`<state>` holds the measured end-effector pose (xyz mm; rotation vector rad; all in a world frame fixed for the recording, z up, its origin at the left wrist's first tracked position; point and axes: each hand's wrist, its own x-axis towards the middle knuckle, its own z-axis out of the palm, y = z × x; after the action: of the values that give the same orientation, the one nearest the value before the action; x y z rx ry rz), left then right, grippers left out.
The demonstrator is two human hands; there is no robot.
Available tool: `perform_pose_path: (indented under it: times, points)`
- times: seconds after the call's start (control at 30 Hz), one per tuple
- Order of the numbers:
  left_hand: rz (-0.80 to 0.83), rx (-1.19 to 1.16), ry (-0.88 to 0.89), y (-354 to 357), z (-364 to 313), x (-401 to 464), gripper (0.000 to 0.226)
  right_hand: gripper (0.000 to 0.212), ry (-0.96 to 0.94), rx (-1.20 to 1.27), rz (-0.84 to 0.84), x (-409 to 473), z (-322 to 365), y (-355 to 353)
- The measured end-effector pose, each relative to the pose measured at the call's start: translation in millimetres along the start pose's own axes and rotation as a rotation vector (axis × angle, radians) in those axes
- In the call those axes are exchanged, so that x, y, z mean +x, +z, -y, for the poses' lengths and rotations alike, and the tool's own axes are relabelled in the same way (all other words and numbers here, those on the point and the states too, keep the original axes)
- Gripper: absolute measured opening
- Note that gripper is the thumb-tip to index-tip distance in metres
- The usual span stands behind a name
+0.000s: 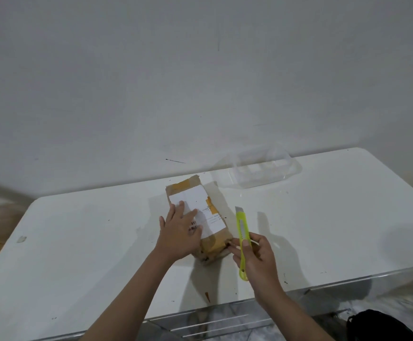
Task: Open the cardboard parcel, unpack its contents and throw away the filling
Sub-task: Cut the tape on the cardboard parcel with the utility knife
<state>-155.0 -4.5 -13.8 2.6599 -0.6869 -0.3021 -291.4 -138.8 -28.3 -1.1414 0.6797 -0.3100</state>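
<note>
1. Cardboard parcel (198, 217) lies flat on the white table (89, 242), near the middle of the tabletop and angled so that its long axis runs from the far left toward the near right.
2. Its top carries a white shipping label (195, 205), and strips of yellowish tape (211, 205) cross the brown wrapping at the far end, along the right side and over the near end.
3. It is still sealed; no flap is lifted.
4. The left hand (179, 233) rests palm down on the near left part of the parcel, fingers straight and spread across the label, pressing rather than gripping.
5. The right hand (255, 258) holds a yellow-green utility knife (242, 238), fingers and thumb curled round the lower half of its handle.
6. The knife stands just beside the parcel's right edge, with its blade (238, 209) extended at the far end and pointing away from the person.
7. Whether the blade touches the parcel cannot be told.
8. The right fingertips (232, 249) lie close to the parcel's near right corner.
9. A clear plastic container (262, 172) sits on the table behind the parcel, near the wall (200, 70).
10. A black object (382, 326) shows at the lower right, below the table's edge.
</note>
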Motion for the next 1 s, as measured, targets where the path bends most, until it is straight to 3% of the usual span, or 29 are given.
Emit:
perform_pose_path:
  times: [0.07, 0.2, 0.37, 0.5, 0.7, 1.0]
  points:
    - [-0.002, 0.036, 0.03, -8.5, 7.8, -1.3, 0.052, 0.009, -0.006, 0.022, -0.017, 6.1, 2.1, -0.4]
    - [-0.045, 0.152, 0.109, -11.2, 18.0, -3.8, 0.072, 0.008, -0.032, -0.005, -0.043, 20.1, 3.3, -1.0]
    - [-0.045, 0.048, 0.303, -4.9, 28.1, 1.0, 0.102, 0.01, -0.047, 0.0, -0.067, 37.8, 7.4, 2.0]
    - [-0.071, 0.112, 0.354, -1.4, 31.7, 9.6, 0.094, 0.009, -0.051, 0.015, -0.058, 44.8, 11.2, -0.9]
    - [-0.211, 0.256, 0.276, 7.0, 10.8, 12.4, 0.063, 0.01, -0.06, -0.098, -0.085, 39.0, 1.5, -14.5]
    - [-0.276, 0.417, 0.139, 19.5, -8.1, 16.9, 0.069, 0.015, -0.097, -0.327, -0.112, 36.3, 12.5, -32.8]
